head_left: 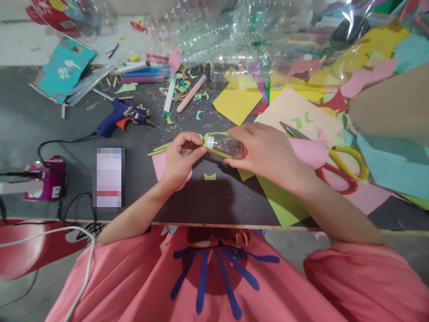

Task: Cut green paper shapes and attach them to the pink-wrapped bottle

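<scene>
- Right hand (264,150) is seen in the head view near the middle of the frame, thumb and fingers closed around the wide end of a small clear bottle (226,145), which is held on its side at the centre.
- Left hand (179,161), just left of centre, is closed in a pinch at the neck end, where a light-green band (205,140) is fitted; whether the band alone or the neck too is gripped cannot be told.
- Thin green strips (160,149) and pink paper (159,164) are partly covered by the left hand; they could be creased if the wrist were pressed down.
- The band could be torn or pulled askew if tugged unevenly, and the bottle could be dented by too hard a squeeze.
- At right of centre, scissors (360,165) are seen with a blade bared just beside the right hand; a nick could be caused by a careless backward sweep.
- At upper left, a blue glue gun (115,117) is pointed toward the left hand; if hot, which cannot be told, a burn could be caused by contact.
</scene>
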Demonstrator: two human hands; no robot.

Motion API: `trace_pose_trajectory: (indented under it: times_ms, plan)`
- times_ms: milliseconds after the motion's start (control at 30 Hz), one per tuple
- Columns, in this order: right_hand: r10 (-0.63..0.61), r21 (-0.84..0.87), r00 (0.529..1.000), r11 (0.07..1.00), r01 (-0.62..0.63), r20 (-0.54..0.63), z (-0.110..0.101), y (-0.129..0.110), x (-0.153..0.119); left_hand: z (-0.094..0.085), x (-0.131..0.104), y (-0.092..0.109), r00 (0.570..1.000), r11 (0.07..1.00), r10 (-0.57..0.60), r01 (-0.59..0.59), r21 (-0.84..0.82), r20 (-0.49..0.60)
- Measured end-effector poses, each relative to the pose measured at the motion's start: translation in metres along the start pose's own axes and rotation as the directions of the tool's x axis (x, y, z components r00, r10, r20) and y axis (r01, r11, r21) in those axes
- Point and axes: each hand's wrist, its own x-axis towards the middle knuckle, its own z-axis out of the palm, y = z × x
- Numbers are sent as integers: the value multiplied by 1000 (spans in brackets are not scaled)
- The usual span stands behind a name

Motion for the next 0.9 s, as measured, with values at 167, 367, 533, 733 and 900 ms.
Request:
trace_pose_trajectory:
  times_ms: [167,367,533,733,900]
  plan:
    - [-4,10,1000,1000,4,1,0,-1,-1,-1,3,0,991,980,-135,134,-146,6]
    - [-10,4,999,1000,9,42,-4,-1,0,-3,3,0,989,990,-137,138,-22,49]
    - [-2,-28,996,1000,4,90,-4,0,-1,-3,-3,3,982,980,-148,130,151,113]
    - [-69,-48,992,996,75,105,-4,1,-5,-1,-5,4,978,955,-154,110,277,140]
    - [-89,-70,982,992,102,164,-6,7,-6,1,-5,2,969,952,-187,139,273,159]
